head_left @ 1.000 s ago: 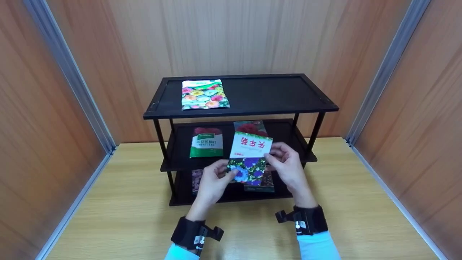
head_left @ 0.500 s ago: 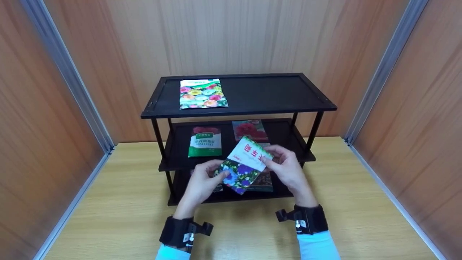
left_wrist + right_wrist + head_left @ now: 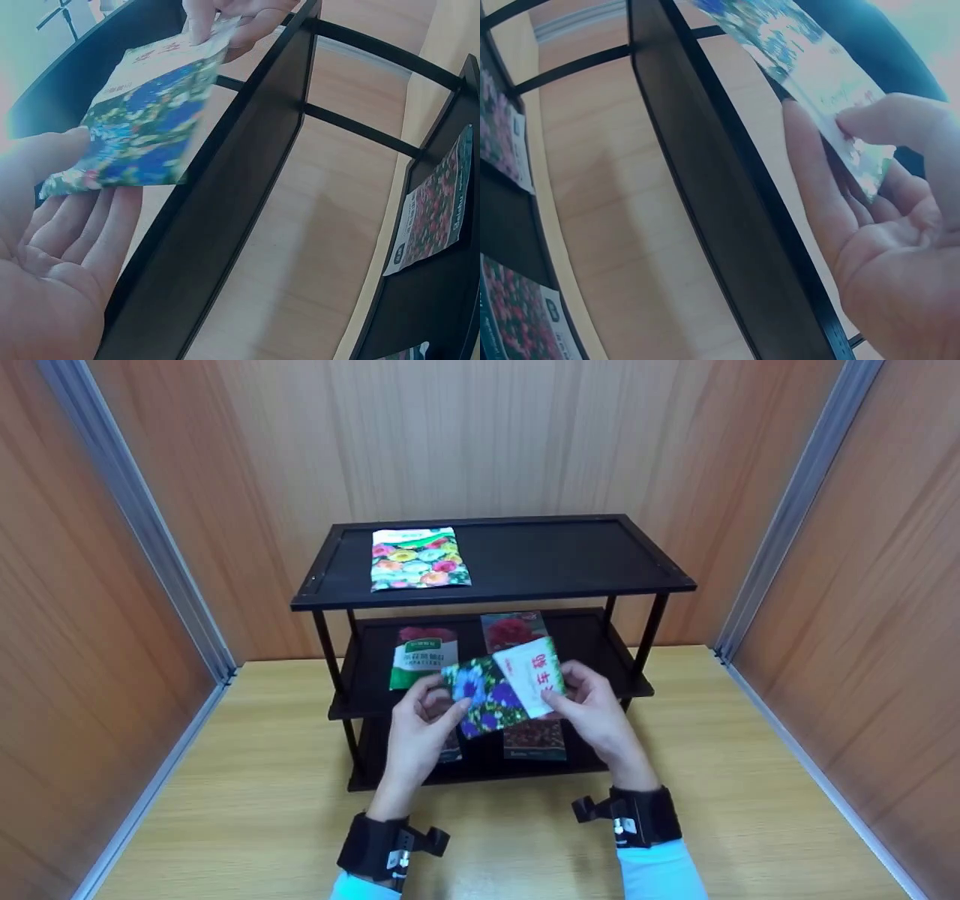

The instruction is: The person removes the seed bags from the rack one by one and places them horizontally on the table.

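Observation:
Both hands hold one seed packet (image 3: 491, 694), printed with blue and purple flowers and a white end with red characters. It is turned sideways in front of the rack, its white end to the right. My left hand (image 3: 418, 727) pinches the flowered end between thumb and fingers; the left wrist view shows the thumb (image 3: 64, 154) on its front face. My right hand (image 3: 596, 712) grips the white end, thumb on top and fingers behind, as the right wrist view also shows with the packet (image 3: 817, 71) slanting away.
A black three-tier rack (image 3: 570, 555) stands ahead. A colourful flower packet (image 3: 420, 559) lies on its top tier. The middle tier bears a green-and-white packet (image 3: 424, 652) and a red-flower packet (image 3: 512, 628). Below, a brownish packet (image 3: 534, 741) lies partly hidden on the bottom tier.
The packet has turned from nearly upright to lying sideways, its white end swinging from the top to the right. My left hand has shifted slightly left; my right hand has stayed nearly still.

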Motion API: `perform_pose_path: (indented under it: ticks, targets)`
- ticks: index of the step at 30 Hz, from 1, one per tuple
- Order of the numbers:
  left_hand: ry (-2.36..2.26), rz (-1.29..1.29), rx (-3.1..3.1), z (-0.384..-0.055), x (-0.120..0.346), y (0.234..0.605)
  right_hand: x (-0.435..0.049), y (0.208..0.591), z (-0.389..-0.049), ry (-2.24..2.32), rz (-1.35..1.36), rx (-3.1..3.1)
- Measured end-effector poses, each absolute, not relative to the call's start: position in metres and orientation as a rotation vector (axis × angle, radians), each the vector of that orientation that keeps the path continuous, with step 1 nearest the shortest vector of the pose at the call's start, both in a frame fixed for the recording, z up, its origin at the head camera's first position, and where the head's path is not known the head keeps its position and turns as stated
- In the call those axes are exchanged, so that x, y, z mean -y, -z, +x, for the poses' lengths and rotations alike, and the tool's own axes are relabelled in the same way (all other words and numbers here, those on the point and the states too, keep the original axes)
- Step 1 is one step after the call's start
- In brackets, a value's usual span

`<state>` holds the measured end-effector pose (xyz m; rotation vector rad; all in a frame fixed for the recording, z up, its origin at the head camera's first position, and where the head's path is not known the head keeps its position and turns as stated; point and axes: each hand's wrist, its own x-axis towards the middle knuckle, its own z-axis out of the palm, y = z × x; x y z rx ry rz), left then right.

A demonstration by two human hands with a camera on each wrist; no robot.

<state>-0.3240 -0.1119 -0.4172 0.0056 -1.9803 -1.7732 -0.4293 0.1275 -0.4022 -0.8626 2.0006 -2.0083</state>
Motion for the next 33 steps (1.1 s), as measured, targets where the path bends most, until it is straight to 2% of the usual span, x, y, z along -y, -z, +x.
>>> perform_pose_path:
  ticks: [12,24,28,33]
  targets:
    - [1.675,0.017,2.095,-0.325,0.108,0.421,-0.118,0.404,-0.425,1.861,-0.868,-2.018]
    - [1.627,-0.016,2.229,-0.324,0.121,0.415,-0.123,0.4,-0.426,1.954,-0.905,-2.11]
    - [1.648,-0.016,2.255,-0.325,0.119,0.417,-0.122,0.401,-0.425,1.873,-0.972,-2.135]
    - [1.8,-0.004,2.088,-0.327,0.117,0.42,-0.12,0.403,-0.426,1.985,-0.895,-2.084]
